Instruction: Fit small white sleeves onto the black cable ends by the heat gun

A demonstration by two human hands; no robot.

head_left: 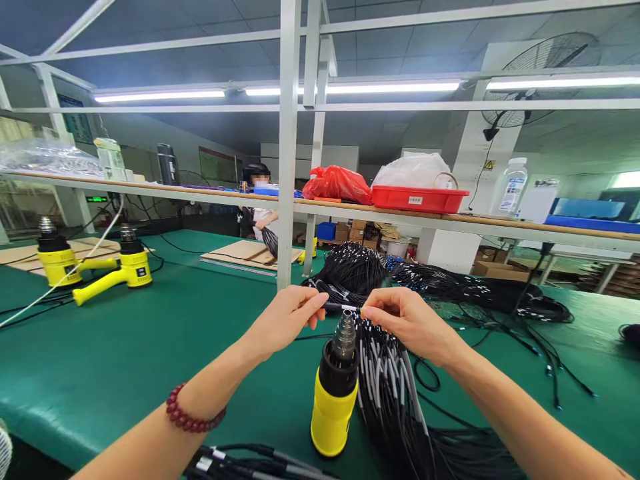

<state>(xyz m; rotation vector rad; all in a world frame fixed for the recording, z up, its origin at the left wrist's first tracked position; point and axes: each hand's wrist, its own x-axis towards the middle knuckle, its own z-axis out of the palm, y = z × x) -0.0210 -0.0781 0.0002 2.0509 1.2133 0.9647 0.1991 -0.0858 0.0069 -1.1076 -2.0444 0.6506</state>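
Note:
Between my two hands a black cable with a white sleeve (349, 307) is stretched level, just above the nozzle of a yellow heat gun (332, 410) that stands upright on the green table. My left hand (295, 312) pinches the cable's black part on the left. At the other end, my right hand (395, 313) pinches it between thumb and fingertips. Right of the heat gun hangs a thick bundle of black cables with grey sleeves (385, 373). More black cables (250, 462) lie at the near edge, under my left forearm.
Two more yellow heat guns (135, 267) stand at the left. Heaped black cables (350, 267) lie behind my hands. A shelf (240, 198) on a white post (289, 147) crosses above, bearing a red tray (420, 199) and bottles. Another person (263, 217) handles cables beyond.

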